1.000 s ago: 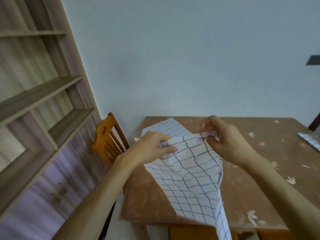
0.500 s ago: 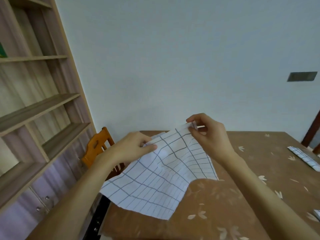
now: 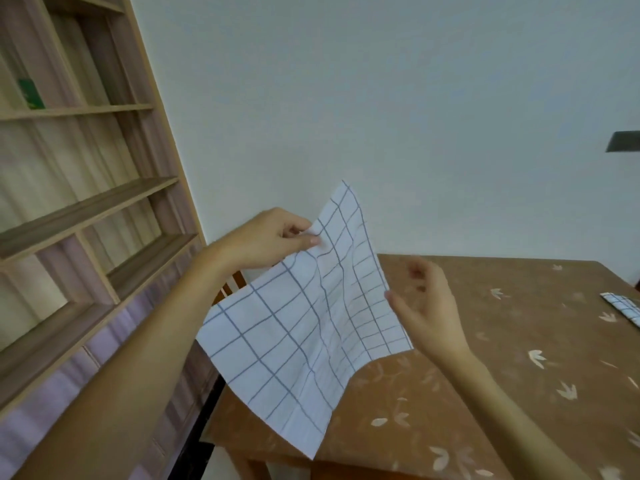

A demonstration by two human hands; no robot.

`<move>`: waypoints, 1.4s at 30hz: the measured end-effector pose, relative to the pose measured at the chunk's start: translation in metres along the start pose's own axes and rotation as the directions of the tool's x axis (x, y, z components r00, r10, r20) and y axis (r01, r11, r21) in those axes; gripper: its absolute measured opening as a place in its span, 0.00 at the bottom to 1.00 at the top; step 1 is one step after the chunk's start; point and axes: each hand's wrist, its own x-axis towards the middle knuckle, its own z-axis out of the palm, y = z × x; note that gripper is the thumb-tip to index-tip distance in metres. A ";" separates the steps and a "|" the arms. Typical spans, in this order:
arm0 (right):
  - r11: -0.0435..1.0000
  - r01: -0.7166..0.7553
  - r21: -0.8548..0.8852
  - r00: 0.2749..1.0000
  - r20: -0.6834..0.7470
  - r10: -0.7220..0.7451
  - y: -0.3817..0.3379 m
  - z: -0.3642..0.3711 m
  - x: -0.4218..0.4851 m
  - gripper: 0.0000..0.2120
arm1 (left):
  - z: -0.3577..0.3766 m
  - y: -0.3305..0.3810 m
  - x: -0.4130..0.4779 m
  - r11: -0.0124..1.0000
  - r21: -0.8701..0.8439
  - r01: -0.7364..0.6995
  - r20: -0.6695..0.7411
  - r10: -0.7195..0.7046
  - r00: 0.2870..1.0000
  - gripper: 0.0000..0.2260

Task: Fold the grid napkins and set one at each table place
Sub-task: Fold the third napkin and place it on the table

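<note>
A white grid napkin [image 3: 304, 327] hangs unfolded in the air over the near left corner of the brown table [image 3: 519, 358]. My left hand [image 3: 273, 240] pinches its upper left edge between thumb and fingers. My right hand [image 3: 426, 306] is beside the napkin's right edge with loosely spread fingers; its thumb tip lies at the edge, and I cannot tell whether it touches. A folded grid napkin [image 3: 623, 308] lies at the table's far right edge.
A wooden shelf unit [image 3: 76, 209] fills the left side. An orange chair back [image 3: 232, 289] shows between my left arm and the napkin. A pale wall stands behind the table, with a dark plate [image 3: 625, 142] at the right.
My right hand has let go of the napkin's top corner and dropped beside its right edge. My left hand has lifted the napkin higher, so it hangs opened out.
</note>
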 end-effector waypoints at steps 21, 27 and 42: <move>0.437 -0.746 0.502 0.665 0.571 0.481 0.096 0.150 -0.060 0.14 | -0.074 -0.033 -0.105 0.967 -0.069 0.244 -0.197 -0.252 0.947 0.13; 0.381 -0.691 0.614 0.713 0.489 0.503 0.111 0.125 -0.047 0.14 | -0.068 -0.075 -0.124 0.894 -0.208 0.398 -0.140 -0.429 0.892 0.16; 0.744 -0.479 0.466 0.872 0.353 0.340 0.139 0.040 -0.041 0.15 | -0.064 -0.077 -0.106 0.918 -0.201 0.342 -0.316 -0.391 0.864 0.19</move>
